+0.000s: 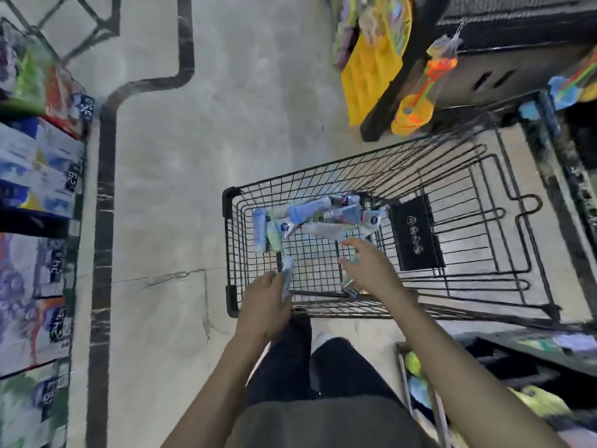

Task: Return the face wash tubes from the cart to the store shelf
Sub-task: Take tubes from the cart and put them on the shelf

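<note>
A black wire cart (231, 240) stands in the aisle in front of me. Several face wash tubes (310, 215), blue, white and green, lie heaped at the far end of its basket. My left hand (263, 302) hovers over the cart's near left corner, shut on a pale tube (287, 273) that points away from me. My right hand (371, 270) reaches into the basket with fingers spread. A greenish tube (350, 284) lies under its palm; whether the hand grips it is unclear.
A store shelf (38, 189) with boxed goods and price tags runs along the left. On the right, dark shelving (517, 59) carries yellow packs (368, 76) and hanging toys (420, 105). A lower right shelf (484, 383) holds more goods. Pale floor with a dark stripe (106, 189) lies between.
</note>
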{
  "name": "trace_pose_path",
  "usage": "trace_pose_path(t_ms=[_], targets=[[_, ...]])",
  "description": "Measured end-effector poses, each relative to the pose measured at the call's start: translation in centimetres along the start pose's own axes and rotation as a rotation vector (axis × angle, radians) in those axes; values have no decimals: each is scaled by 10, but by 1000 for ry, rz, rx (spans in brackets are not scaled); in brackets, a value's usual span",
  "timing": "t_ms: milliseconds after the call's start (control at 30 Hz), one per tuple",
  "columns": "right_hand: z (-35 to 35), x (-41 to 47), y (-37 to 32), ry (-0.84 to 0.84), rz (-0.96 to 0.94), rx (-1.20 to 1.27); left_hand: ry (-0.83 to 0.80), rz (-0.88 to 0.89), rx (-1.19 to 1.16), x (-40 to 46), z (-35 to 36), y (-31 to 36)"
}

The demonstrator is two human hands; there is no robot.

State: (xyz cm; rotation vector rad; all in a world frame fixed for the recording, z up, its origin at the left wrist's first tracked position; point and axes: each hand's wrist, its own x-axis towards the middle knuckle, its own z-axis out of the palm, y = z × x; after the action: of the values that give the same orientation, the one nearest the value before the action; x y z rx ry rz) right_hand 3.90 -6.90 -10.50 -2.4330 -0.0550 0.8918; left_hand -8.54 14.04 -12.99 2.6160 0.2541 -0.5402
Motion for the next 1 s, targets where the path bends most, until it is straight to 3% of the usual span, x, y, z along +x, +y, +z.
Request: trace_pose_path(t_ms=[100,367,500,733,900,1000], targets=[[7,45,10,-13,118,116,8,26,0,61,4,-6],[61,183,56,102,670,940,-10,41,127,220,73,-19],[93,257,80,102,828,1158,14,72,185,289,122,-35],[121,342,109,273,936,1321,64,113,258,344,179,-51],[158,395,158,397,1015,1241,162,133,307,359,191,-64],[139,384,130,389,1008,1253,145,149,267,363,191,-68]])
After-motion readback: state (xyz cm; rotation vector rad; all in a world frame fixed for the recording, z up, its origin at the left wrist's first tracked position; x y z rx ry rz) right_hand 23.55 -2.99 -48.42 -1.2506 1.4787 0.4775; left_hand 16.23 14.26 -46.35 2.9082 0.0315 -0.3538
